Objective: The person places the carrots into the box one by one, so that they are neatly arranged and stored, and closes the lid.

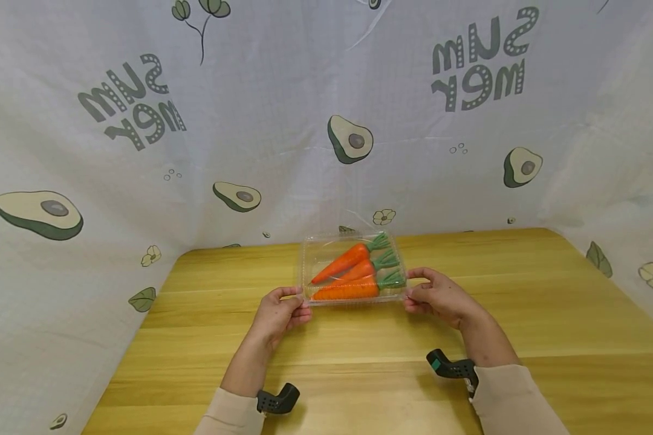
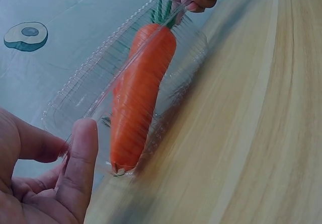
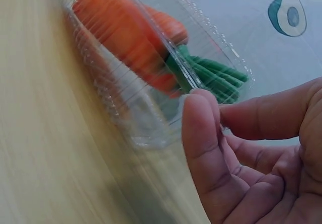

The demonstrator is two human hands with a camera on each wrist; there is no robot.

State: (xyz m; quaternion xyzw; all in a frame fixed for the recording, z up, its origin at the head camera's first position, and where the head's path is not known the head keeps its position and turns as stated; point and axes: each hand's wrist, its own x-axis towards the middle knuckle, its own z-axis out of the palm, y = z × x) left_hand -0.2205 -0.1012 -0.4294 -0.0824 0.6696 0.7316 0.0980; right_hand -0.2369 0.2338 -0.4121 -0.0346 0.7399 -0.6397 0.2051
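A clear plastic clamshell box (image 1: pixel 317 249) with three orange carrots (image 1: pixel 344 264) inside stands near the back of the table in the head view. Its lid lies over the carrots, whose green tops point right. My left hand (image 1: pixel 277 314) pinches the near left corner by the rim between thumb and fingers. At the near right corner, my right hand (image 1: pixel 441 296) pinches the rim the same way. In the left wrist view a carrot (image 2: pixel 141 83) shows through the ribbed wall. The box's underside is hidden, so I cannot tell whether it fully touches the wood.
The wood-grain table (image 1: pixel 359 356) extends around the box on every side. Behind it hangs a white cloth (image 1: pixel 299 151) printed with avocados and lettering, close to the table's back edge. Black wrist cameras (image 1: pixel 279 399) sit on both forearms.
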